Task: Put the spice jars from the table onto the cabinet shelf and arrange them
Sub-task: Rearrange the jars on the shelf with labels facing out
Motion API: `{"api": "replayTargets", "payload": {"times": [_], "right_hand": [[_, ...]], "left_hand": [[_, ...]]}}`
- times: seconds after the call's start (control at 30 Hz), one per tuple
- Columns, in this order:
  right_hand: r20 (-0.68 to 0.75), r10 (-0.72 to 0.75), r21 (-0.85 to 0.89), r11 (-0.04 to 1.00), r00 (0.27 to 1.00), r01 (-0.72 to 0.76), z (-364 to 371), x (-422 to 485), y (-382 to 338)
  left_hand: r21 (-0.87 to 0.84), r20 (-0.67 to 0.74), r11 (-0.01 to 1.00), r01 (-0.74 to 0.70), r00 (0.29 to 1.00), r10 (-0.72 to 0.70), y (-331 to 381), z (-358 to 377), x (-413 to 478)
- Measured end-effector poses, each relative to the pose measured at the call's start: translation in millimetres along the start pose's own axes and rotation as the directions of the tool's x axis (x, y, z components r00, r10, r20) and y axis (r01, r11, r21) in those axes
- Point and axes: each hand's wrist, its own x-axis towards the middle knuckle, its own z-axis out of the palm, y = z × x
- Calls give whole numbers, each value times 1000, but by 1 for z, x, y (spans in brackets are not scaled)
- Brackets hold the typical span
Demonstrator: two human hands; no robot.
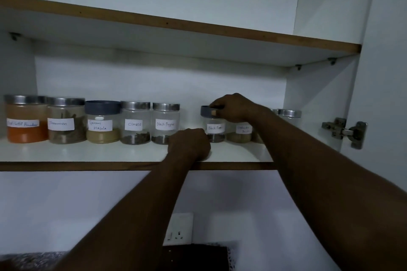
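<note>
head view: the cabinet shelf (88, 154) crosses the middle, holding the spice jars (66, 120) in a row. right hand (236, 109) fingers pinch a dark-lid jar (214, 126) to line it up. left hand (189, 144) rests curled shut, empty, likely for balance.

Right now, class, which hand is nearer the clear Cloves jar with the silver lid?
Left. The left hand rests on the shelf edge right of the Cloves jar; the right hand is farther right.

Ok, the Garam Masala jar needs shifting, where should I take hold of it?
Grip the Garam Masala jar by its wide dark lid, from the front and above. It stands upright, hemmed in by the Cinnamon jar and Cloves jar, so its sides are blocked.
</note>
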Motion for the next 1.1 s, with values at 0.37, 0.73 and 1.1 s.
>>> {"api": "replayTargets", "payload": {"times": [0.37,0.73,1.1], "right_hand": [[-112,-73,104,991,991,85,5,-7,23],[-159,-68,156,983,985,93,11,-7,26],[-276,-137,401,883,951,243,0,18,-38]], "left_hand": [[72,35,997,12,999,-14,5,-6,-7],[-50,-47,997,65,997,-67,4,-7,-13],[-283,-215,851,443,835,-507,-84,-33,-49]]}}
